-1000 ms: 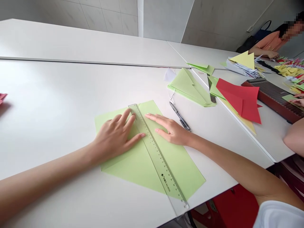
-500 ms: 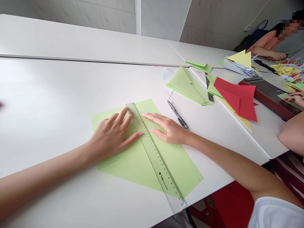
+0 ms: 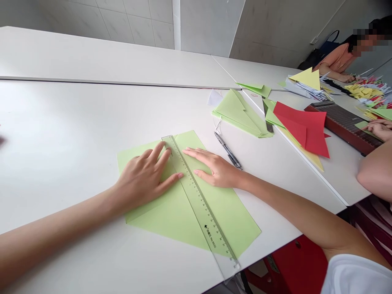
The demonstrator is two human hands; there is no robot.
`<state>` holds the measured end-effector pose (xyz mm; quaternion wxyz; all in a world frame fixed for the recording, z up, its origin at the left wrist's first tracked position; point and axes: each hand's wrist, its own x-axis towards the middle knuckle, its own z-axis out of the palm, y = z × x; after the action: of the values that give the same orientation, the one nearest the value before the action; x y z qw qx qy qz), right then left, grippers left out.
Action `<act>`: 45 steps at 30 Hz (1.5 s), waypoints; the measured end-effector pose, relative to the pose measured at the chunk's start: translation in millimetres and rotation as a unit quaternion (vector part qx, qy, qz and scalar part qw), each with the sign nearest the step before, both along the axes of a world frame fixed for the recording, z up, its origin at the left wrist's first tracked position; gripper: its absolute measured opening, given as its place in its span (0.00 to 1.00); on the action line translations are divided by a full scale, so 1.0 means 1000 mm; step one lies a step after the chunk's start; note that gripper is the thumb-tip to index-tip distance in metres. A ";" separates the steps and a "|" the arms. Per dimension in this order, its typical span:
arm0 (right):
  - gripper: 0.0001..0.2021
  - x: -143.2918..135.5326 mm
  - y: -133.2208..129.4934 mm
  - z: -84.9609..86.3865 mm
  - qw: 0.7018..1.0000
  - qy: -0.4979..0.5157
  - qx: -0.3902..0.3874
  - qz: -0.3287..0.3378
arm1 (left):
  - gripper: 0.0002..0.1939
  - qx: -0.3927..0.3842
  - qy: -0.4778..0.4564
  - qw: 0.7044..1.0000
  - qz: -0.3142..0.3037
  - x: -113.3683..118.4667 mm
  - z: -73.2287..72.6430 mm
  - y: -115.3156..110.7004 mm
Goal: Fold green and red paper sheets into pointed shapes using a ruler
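A light green sheet of paper (image 3: pixel 232 218) lies flat on the white table (image 3: pixel 70 122). Across it, at a slant, runs a clear plastic ruler (image 3: pixel 199 208), whose near end reaches past the paper to the table's front edge. My left hand (image 3: pixel 145 173) rests with spread fingers on the ruler's left edge and on the paper beside it. On the other side, my right hand (image 3: pixel 212 165) lies flat on the paper along the scale edge, fingers stretched and thumb apart. Just beyond my right wrist is a pen (image 3: pixel 228 150).
Folded green papers (image 3: pixel 240 114) are stacked behind the pen. Red paper (image 3: pixel 306 126) lies further right, beside a dark red paper trimmer (image 3: pixel 349 124), where another person's hand (image 3: pixel 381 128) rests. One more person (image 3: pixel 337 61) sits at the far right near piles of colored paper (image 3: pixel 366 90).
The view has shifted slightly, so the scene sits a little lower. Both hands, the ruler and the green sheet keep their places relative to one another.
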<state>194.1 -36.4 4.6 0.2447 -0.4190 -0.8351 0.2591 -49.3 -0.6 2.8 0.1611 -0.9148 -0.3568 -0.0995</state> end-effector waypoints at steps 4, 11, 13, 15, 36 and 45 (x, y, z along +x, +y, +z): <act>0.28 0.000 0.000 -0.001 1.000 -0.001 0.007 0.000 | 0.38 -0.016 0.006 1.000 0.009 -0.001 0.000 0.000; 0.28 -0.001 0.001 -0.003 1.000 -0.003 0.023 0.005 | 0.39 -0.052 -0.005 0.998 0.020 0.000 0.000 0.001; 0.28 -0.001 0.001 -0.002 1.000 -0.006 0.023 0.003 | 0.39 -0.043 -0.011 0.999 0.016 0.000 -0.001 0.002; 0.27 -0.001 0.001 -0.001 1.000 -0.008 0.021 0.001 | 0.39 -0.030 -0.016 0.999 0.009 0.000 -0.002 0.002; 0.34 -0.003 0.002 0.001 0.999 -0.032 0.010 0.003 | 0.36 -0.023 -0.027 0.999 0.008 -0.001 -0.002 0.003; 0.34 -0.003 0.004 -0.003 0.998 -0.035 0.034 0.029 | 0.36 -0.032 -0.031 0.999 0.007 -0.002 -0.002 0.002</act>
<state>191.2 -32.6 2.0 0.2220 -0.3953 -0.8629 0.2232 -51.1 1.6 0.6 0.1213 -0.9134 -0.3711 -0.1150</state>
